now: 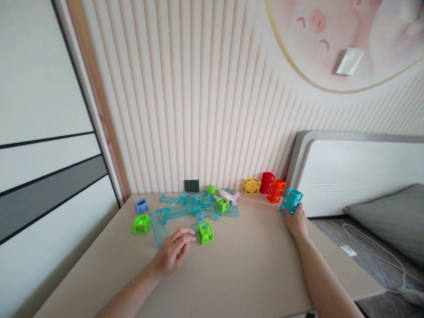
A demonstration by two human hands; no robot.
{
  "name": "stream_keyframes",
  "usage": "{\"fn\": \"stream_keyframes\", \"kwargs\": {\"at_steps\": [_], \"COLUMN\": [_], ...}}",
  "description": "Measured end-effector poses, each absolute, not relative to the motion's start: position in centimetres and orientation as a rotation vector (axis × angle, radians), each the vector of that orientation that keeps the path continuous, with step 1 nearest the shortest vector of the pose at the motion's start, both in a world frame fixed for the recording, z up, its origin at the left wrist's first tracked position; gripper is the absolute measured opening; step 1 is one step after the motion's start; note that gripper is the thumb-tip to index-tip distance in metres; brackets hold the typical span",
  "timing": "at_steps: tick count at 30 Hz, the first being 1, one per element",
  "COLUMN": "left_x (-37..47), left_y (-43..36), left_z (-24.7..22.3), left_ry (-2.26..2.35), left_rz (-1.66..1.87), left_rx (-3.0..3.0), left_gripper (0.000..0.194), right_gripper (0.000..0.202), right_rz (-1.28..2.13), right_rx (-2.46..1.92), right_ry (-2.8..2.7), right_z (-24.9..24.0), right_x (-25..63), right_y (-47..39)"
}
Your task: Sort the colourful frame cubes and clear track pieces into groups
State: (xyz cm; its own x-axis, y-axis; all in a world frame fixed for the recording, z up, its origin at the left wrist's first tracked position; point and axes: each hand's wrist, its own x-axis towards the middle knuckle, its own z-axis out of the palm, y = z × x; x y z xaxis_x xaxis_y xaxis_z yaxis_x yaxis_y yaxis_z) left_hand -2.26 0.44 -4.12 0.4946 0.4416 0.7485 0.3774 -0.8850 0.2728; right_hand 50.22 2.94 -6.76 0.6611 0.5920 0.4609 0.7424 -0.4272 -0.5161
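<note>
My right hand [297, 221] is closed around the lower front of a teal block stack [292, 199] at the right side of the table. Loosely curved and apart, the fingers of my left hand [172, 251] hold nothing visible. Just beyond their tips sits a bright green cube block [206, 232]. Translucent teal track pieces [180, 213] lie in a loose pile behind that hand, with a long flat one [158, 229] close to it. Another green block [222, 204] rests by the pile, and a further green block [141, 224] is at the left.
Along the back stand a yellow block pair [251, 186], a red stack [266, 182] and an orange stack [276, 191]. A small blue block [141, 205] is near the table's left edge. Pink pieces [229, 196] and a black box [191, 186] lie by the ribbed wall.
</note>
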Motion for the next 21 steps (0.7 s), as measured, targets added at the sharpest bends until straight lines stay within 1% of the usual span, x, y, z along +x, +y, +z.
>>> {"fn": "stream_keyframes", "kwargs": {"at_steps": [3,5,7,10,13,17,21], "left_x": [-2.4,-2.4,-2.4,-2.1,-1.8,-1.5,-1.4], "left_y": [0.4,0.3,0.2,0.1,0.1,0.3,0.3], "left_z": [-4.4,-4.3,-4.0,-3.3,-3.0,-3.4,-3.6], "left_ry": [0.758,0.758,0.73,0.674,0.661,0.654,0.617], "left_rz": [1.308,1.27,1.245,1.224,1.221,1.19,1.148], "left_rx": [2.713,2.759,2.796,2.834,2.858,2.909,2.981], "left_gripper": [0.026,0.027,0.027,0.028,0.029,0.029,0.031], "right_gripper": [0.09,0.095,0.094,0.078,0.057,0.043,0.034], "right_rz": [-0.155,-0.191,-0.306,-0.551,-0.688,-0.652,-0.586], "right_rx": [-2.223,-2.261,-2.275,-2.186,-1.96,-1.655,-1.517], "right_ry": [-1.0,-0.948,-0.954,-1.149,-1.409,-1.831,-1.872], "right_z": [-6.2,-5.6,-4.9,-3.9,-3.3,-3.4,-3.9], "right_x": [49.6,48.6,47.1,43.8,39.2,32.1,26.5], "right_y": [2.4,1.9,1.3,0.6,0.8,3.2,6.4]}}
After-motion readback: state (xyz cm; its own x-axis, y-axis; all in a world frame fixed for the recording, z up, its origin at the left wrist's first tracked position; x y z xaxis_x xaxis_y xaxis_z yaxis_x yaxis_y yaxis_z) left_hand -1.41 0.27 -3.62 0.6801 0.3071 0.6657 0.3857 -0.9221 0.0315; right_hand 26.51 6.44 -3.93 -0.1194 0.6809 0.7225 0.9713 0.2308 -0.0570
